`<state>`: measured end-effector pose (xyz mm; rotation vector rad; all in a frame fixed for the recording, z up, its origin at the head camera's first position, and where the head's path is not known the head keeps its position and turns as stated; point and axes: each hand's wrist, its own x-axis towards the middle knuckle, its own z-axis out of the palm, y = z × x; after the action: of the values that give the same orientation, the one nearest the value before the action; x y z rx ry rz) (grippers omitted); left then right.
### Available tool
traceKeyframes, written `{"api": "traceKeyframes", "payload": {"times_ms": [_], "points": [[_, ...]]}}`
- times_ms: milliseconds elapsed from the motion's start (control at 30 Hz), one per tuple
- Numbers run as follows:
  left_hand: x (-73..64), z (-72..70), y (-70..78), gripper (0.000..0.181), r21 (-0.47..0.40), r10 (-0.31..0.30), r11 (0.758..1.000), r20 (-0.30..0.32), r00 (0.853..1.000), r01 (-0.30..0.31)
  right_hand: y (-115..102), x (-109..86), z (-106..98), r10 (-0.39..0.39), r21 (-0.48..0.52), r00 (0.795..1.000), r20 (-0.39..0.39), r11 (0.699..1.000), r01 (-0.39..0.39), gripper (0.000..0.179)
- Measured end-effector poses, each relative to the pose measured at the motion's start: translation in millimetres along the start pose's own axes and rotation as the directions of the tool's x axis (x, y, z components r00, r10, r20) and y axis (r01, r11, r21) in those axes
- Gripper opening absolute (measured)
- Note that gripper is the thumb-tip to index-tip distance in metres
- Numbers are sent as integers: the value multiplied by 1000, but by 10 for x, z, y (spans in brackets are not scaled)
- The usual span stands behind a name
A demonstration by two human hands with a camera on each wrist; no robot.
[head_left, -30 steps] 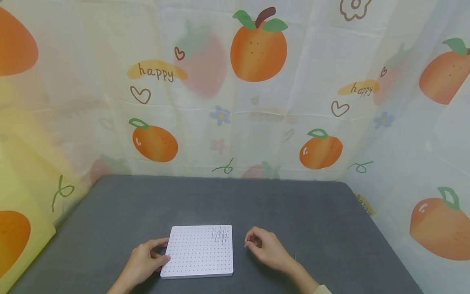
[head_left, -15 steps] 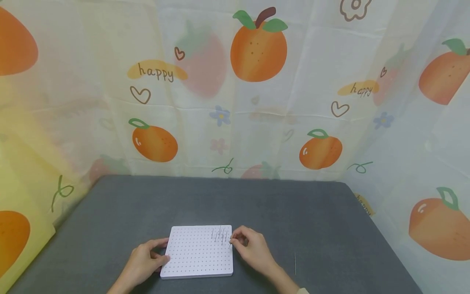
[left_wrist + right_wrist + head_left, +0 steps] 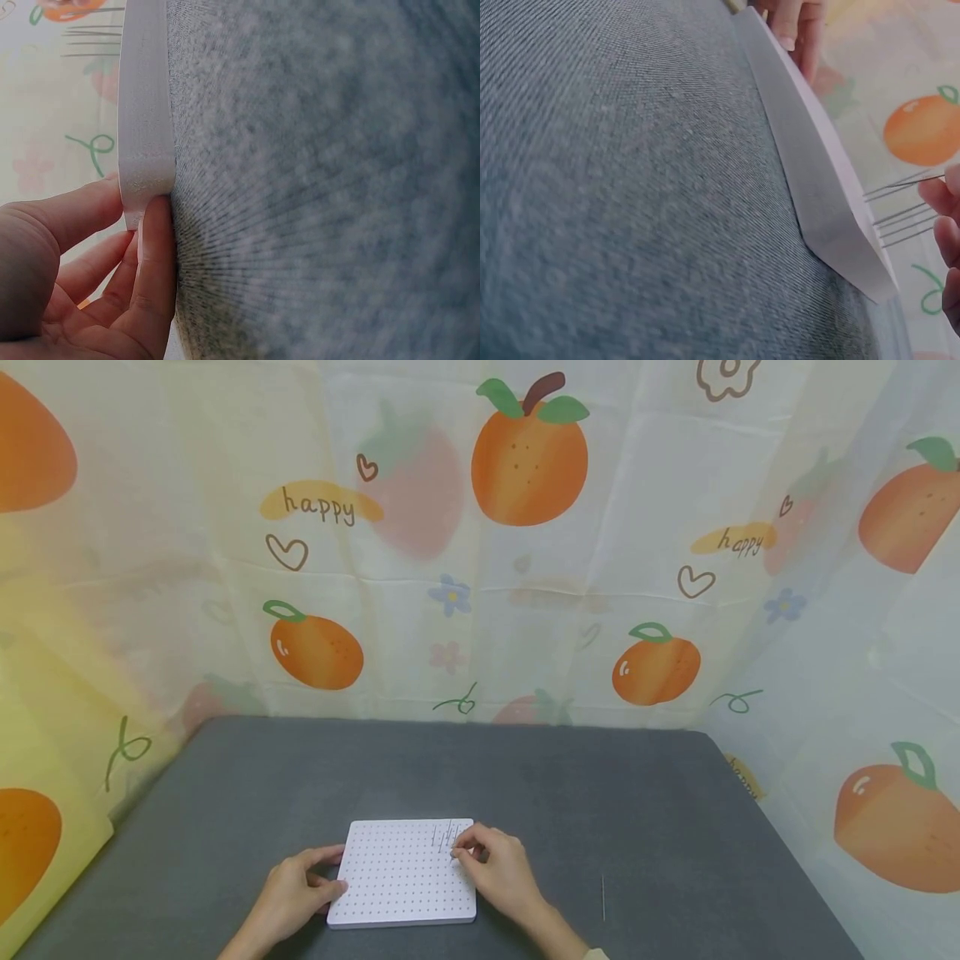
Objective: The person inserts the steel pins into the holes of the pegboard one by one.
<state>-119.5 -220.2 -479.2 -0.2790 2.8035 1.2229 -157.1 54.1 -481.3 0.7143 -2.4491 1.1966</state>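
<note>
A white square board (image 3: 397, 885) with a grid of small holes lies flat on the dark table. My left hand (image 3: 288, 893) grips its left edge; in the left wrist view the thumb presses the top face and fingers (image 3: 156, 262) lie along the side near the underside. Several thin metal needles (image 3: 910, 237) stand upright in the far right corner of the board. Over that corner, my right hand (image 3: 504, 872) pinches another thin needle (image 3: 934, 177) between thumb and fingertips. Whether its lower end sits in a hole cannot be made out. The right hand partly covers the standing needles in the head view.
One loose needle (image 3: 603, 897) lies on the dark tabletop (image 3: 637, 810), right of my right forearm. A fruit-patterned curtain (image 3: 525, 635) hangs behind and beside the table.
My right hand has moved left, from beside the board to above its right edge, bringing the pinched needle along. The loose needle is now fully in sight. The left hand keeps its place.
</note>
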Motion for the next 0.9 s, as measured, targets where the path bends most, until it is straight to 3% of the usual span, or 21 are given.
{"api": "traceKeyframes", "payload": {"times_ms": [300, 667, 900], "points": [[2, -4, -4, 53, -8, 10, 1000, -7, 1000, -10, -4, 9, 96, -40, -39, 999, -4, 998, 40, 7], [1, -8, 2, 53, -5, 2, 1000, -2, 1000, -2, -74, 9, 149, -3, -108, 999, -48, 994, -2, 11], [-22, -3, 16, 52, 2, 17, 1000, -13, 1000, -17, -81, -11, 193, -53, -219, 996, -75, 975, 35, 12]]}}
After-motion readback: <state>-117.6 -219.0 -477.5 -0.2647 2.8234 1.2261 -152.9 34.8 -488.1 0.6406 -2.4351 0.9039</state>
